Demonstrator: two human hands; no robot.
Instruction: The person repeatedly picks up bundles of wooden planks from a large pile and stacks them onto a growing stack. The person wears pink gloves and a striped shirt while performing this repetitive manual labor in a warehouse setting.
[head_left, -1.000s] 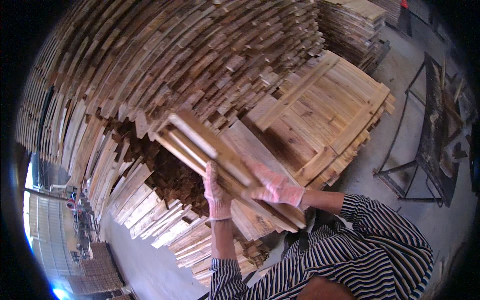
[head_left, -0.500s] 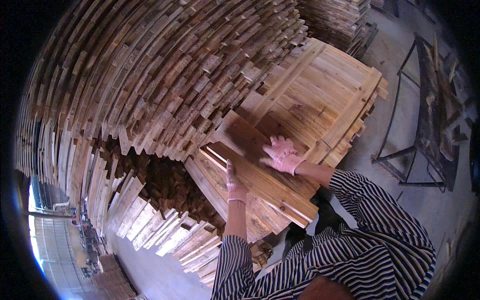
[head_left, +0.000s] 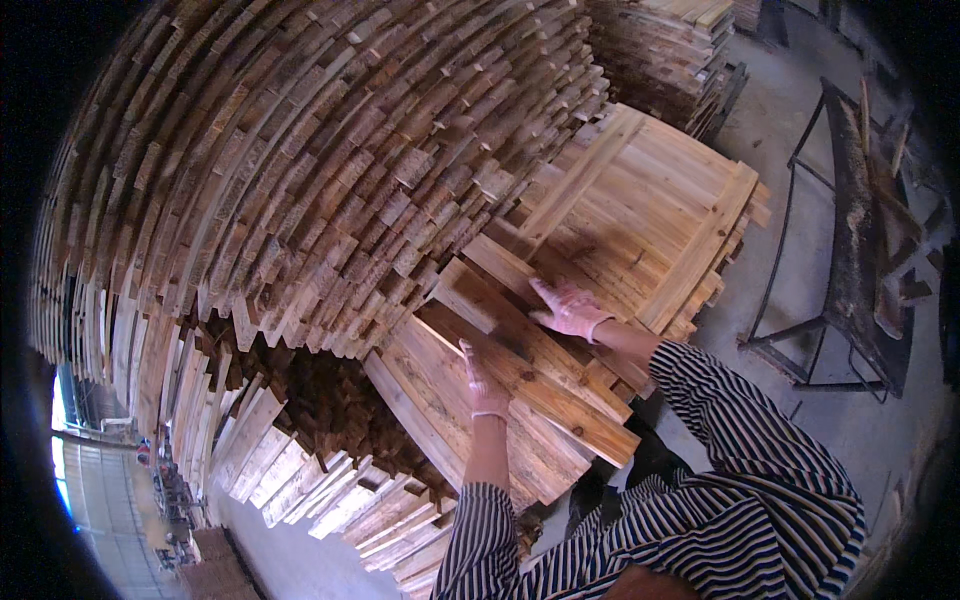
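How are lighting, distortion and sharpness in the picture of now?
Head view: fisheye bending curves the tall board stack; glare whitens the opening at lower left. Head view: soft shadow darkens part of the slatted panel; the handled board looks fairly sharp.

Side-by-side planks [head_left: 450, 405] carry loose boards [head_left: 525, 375] and, farther right, two crosswise strips [head_left: 703, 245]; all seemingly stands on the grey floor [head_left: 275, 535], where a dark metal frame [head_left: 848, 245] also rests.
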